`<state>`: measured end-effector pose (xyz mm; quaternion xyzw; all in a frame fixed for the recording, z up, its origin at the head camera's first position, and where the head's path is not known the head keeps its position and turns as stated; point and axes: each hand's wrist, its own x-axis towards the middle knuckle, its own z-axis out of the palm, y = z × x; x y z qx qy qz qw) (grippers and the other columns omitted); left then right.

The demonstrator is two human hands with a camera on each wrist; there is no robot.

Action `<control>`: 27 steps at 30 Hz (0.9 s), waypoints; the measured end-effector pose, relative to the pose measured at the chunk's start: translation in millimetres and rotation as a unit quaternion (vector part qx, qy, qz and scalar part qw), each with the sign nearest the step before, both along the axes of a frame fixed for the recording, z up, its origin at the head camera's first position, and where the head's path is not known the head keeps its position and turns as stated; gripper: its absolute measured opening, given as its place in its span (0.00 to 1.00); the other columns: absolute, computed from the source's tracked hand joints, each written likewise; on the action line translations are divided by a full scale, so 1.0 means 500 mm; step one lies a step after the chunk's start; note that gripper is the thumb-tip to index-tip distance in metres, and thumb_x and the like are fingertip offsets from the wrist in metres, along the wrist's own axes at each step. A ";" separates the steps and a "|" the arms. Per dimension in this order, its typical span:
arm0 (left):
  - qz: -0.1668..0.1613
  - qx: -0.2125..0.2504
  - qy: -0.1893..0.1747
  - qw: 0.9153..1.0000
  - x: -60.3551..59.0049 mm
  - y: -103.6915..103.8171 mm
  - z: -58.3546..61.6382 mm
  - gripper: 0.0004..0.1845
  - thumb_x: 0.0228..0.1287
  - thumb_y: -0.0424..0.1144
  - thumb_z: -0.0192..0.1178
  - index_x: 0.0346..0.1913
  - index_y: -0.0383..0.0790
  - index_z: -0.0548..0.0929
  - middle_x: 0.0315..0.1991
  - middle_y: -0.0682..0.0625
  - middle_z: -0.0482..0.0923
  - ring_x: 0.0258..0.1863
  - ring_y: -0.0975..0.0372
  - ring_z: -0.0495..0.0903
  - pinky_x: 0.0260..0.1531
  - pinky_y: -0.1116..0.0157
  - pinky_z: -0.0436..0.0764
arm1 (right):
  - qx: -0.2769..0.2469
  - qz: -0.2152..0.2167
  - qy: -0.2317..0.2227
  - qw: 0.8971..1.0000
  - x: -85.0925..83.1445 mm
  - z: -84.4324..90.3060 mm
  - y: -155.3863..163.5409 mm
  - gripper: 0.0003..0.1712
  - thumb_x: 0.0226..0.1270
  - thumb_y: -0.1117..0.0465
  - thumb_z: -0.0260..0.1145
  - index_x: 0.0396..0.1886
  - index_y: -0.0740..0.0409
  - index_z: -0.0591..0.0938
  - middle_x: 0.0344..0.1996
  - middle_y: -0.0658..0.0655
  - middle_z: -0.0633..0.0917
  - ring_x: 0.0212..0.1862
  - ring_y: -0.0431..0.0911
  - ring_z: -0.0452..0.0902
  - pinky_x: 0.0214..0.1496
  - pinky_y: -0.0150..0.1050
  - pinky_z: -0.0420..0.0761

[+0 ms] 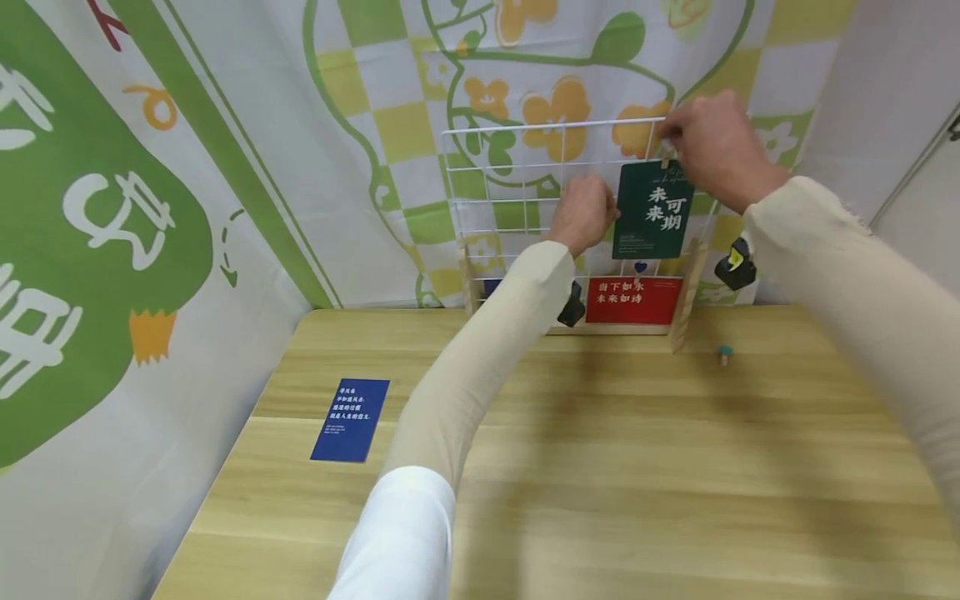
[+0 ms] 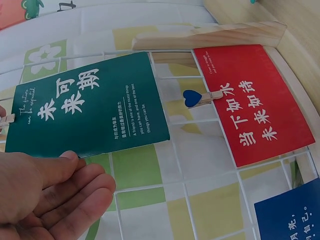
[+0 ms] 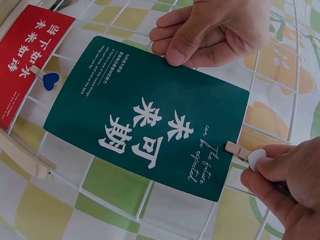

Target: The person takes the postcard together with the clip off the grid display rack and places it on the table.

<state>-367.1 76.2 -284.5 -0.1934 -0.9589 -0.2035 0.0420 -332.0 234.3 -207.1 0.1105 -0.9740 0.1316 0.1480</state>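
A green card [image 1: 637, 237] with white lettering lies against the white wire grid rack [image 1: 555, 126], near its upper right. My left hand [image 1: 583, 212] pinches the card's side edge, its thumb [image 2: 69, 156] on the front. At the card's top edge, my right hand [image 1: 720, 150] holds a small wooden clothespin [image 3: 237, 150] by its pale rounded end. The clothespin's tip overlaps the card's top edge; whether it also bites a wire is unclear. Lower down, a red card [image 1: 633, 307] hangs from a clothespin with a blue heart [image 2: 192, 98].
A blue card [image 1: 348, 421] lies on the wooden table [image 1: 600, 500] at left. Another blue card [image 2: 290, 212] sits low on the rack, partly out of view. A small teal-topped piece [image 1: 725, 354] rests right of the rack's wooden foot [image 1: 681, 308]. A patterned curtain hangs behind.
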 end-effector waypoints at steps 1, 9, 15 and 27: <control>-0.001 0.000 -0.002 1.000 0.001 -0.001 -0.004 0.10 0.71 0.42 0.60 0.43 0.44 0.89 0.43 0.53 0.88 0.41 0.65 0.82 0.40 0.72 0.81 | -0.001 -0.001 0.000 1.000 0.001 -0.002 -0.001 0.17 0.77 0.67 0.49 0.55 0.68 0.81 0.51 0.74 0.82 0.47 0.65 0.81 0.45 0.55 0.84; 0.002 -0.006 0.004 1.000 0.002 -0.004 -0.009 0.11 0.72 0.42 0.58 0.42 0.44 0.89 0.41 0.54 0.88 0.38 0.65 0.82 0.37 0.72 0.80 | -0.008 0.001 0.010 1.000 0.003 -0.002 -0.003 0.16 0.76 0.70 0.50 0.53 0.69 0.82 0.50 0.74 0.82 0.48 0.67 0.82 0.45 0.55 0.85; 0.002 -0.015 0.005 1.000 -0.001 -0.001 -0.004 0.11 0.72 0.42 0.57 0.43 0.44 0.89 0.42 0.54 0.87 0.40 0.64 0.82 0.39 0.71 0.81 | -0.007 0.011 0.031 0.999 0.006 0.000 -0.002 0.16 0.76 0.70 0.49 0.53 0.70 0.81 0.49 0.74 0.82 0.49 0.68 0.82 0.46 0.56 0.84; -0.011 -0.021 0.004 1.000 0.009 -0.006 -0.007 0.10 0.73 0.40 0.55 0.37 0.44 0.86 0.38 0.53 0.85 0.35 0.65 0.79 0.34 0.71 0.79 | -0.009 -0.004 0.041 0.999 0.017 0.006 0.002 0.15 0.75 0.70 0.51 0.52 0.68 0.82 0.50 0.72 0.83 0.51 0.68 0.81 0.49 0.56 0.83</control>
